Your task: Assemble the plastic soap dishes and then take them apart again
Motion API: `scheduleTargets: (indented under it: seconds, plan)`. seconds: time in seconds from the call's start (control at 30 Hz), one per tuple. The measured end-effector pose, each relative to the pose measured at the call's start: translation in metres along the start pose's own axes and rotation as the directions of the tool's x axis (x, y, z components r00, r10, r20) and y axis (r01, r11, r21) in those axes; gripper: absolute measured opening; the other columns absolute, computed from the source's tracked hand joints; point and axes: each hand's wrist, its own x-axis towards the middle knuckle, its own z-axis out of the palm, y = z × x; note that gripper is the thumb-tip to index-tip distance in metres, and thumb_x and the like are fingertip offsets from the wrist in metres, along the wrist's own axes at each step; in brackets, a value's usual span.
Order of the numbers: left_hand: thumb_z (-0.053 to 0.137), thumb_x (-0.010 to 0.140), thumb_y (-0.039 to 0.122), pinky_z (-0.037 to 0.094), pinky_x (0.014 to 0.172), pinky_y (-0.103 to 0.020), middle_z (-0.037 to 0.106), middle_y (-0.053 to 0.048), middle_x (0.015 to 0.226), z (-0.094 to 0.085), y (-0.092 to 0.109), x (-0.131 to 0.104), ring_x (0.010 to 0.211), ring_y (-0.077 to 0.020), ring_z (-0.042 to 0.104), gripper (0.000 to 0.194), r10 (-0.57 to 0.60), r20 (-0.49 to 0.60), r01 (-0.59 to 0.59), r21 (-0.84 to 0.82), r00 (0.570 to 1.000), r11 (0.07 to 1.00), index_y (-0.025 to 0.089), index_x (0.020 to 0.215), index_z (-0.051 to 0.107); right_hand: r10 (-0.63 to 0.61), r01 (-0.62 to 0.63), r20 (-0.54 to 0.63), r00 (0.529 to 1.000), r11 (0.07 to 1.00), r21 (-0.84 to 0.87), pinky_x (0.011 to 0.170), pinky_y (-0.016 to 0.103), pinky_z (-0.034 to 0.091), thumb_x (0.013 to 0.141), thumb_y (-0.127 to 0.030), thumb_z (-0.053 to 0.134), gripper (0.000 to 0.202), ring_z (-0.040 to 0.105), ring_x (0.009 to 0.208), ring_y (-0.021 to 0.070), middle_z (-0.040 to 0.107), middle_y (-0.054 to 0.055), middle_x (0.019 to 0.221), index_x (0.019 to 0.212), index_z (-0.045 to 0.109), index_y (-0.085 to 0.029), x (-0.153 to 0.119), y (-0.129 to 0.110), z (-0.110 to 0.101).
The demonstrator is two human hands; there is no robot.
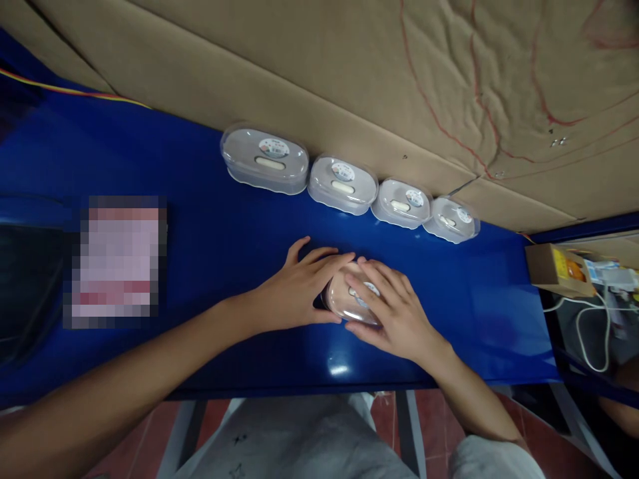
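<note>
Between my two hands sits a small clear plastic container (pixel 344 303) with a pinkish lid and a round label, low over the blue table (pixel 259 359). My left hand (pixel 304 286) curves around its left end, thumb below and fingers along the far edge. From the right, my right hand (pixel 392 303) wraps over the lid, its fingers covering part of the label. Whether the container's base touches the table is hidden. Beyond my hands stand several similar lidded containers in a row, among them a large one (pixel 244 150) and a small one (pixel 444 226).
A brown cardboard-like wall (pixel 299 73) rises behind the row. On the left lie a blurred-out flat item (pixel 120 259) and a dark object (pixel 30 286). To the right are a cardboard box (pixel 556 269) and a white cable (pixel 582 342). Part of another person's arm (pixel 622 416) shows at the lower right.
</note>
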Motion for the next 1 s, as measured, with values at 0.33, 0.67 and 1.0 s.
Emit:
scheduleTargets:
  seconds: [0.33,0.67,1.0]
  plan:
    - [0.088,0.090,0.059,0.007,0.134,-0.065,0.057,-0.019,0.166,-0.002,-0.004,0.000,0.157,-0.0398,0.048,0.110,0.003,-0.012,-0.003,0.019,1.000,1.000,0.023,0.173,0.025,0.077,-0.078,0.010,0.997,0.995,0.070,0.115,0.055,0.054,0.101,-0.069,0.068,0.079,0.054,0.153,0.0378,0.054,0.014,0.171,0.167,0.053,-0.028,0.002,0.004,0.006]
    - [0.086,0.091,0.060,0.010,0.134,-0.064,0.061,-0.020,0.162,-0.003,0.000,0.002,0.152,-0.0399,0.053,0.106,-0.008,0.000,0.008,0.054,1.000,0.999,0.020,0.172,0.031,0.110,-0.111,0.015,0.994,0.976,0.188,0.118,0.059,0.053,0.104,-0.059,0.069,0.077,0.055,0.154,0.0375,0.051,0.017,0.172,0.170,0.045,-0.027,-0.003,0.013,0.008]
    - [0.085,0.093,0.056,0.011,0.134,-0.066,0.061,-0.019,0.160,-0.004,0.000,0.000,0.149,-0.0395,0.056,0.104,0.008,-0.019,-0.008,0.027,1.000,1.000,0.024,0.174,0.028,0.065,-0.065,0.003,0.998,0.995,0.080,0.116,0.060,0.053,0.104,-0.060,0.068,0.083,0.052,0.156,0.0399,0.048,0.018,0.175,0.175,0.039,-0.029,-0.005,0.007,0.007]
